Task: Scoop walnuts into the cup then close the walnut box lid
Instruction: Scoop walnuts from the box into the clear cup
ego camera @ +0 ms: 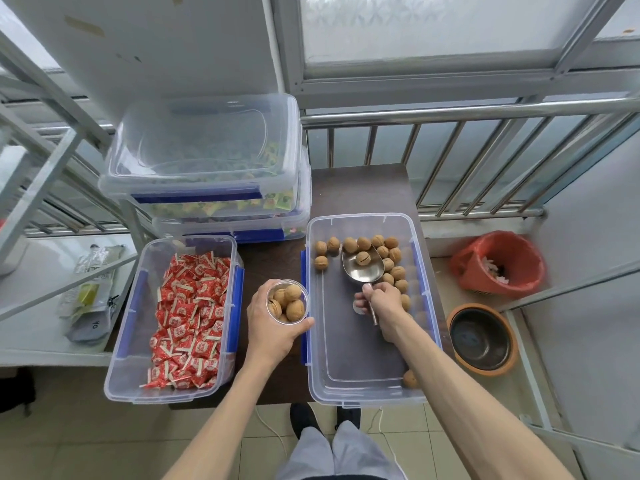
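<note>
A clear plastic walnut box point(313, 375) with blue side clips stands open on the dark table, with loose walnuts point(391, 252) along its far end and right side. My right hand point(381, 306) grips the handle of a metal scoop point(363, 270) inside the box; one walnut lies in the scoop. My left hand point(273, 323) holds a clear cup point(287, 303) with several walnuts in it, just left of the box. No lid for the walnut box is identifiable.
An open box of red wrapped candies point(180, 320) sits to the left. Two stacked lidded boxes point(207, 168) stand behind it. On the floor at right are a red-bagged bin point(498, 265) and an orange-rimmed bowl point(481, 337). A metal railing point(485, 161) runs behind the table.
</note>
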